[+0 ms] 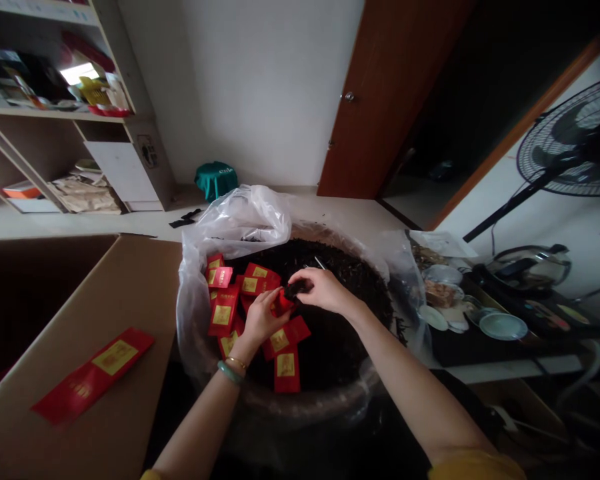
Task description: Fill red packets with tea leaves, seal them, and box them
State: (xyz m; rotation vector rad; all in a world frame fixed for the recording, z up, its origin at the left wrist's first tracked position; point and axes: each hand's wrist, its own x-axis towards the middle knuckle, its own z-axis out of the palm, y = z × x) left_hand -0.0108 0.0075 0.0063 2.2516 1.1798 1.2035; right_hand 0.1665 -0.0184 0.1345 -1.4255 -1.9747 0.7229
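Dark clump [295,289] meets small red packet [281,304] over the lined tub

The left hand [261,320] grips the red packet, its fingers wrapped close around it; the right hand [324,291] pinches the clump between thumb and fingertips, right at the packet's upper end. Both are above the middle of the tub [305,402], a little nearer its left edge.

Spilling looks the likeliest trouble: if the packet's mouth is narrower than the clump, or folds under the left fingers, loose bits could drop among the other packets [223,315] lying along the tub's left side and toward its near edge. A hard squeeze might also crumble the clump or crease the packet. The plastic liner [263,212], bunched at the far left edge, could slump inward if knocked.

What shows of the packet is bright red, mostly covered by the fingers; its print cannot be read. The clump is nearly black and ragged, much like the dark heap [347,333] beneath. How far it sits inside the packet, I cannot tell.
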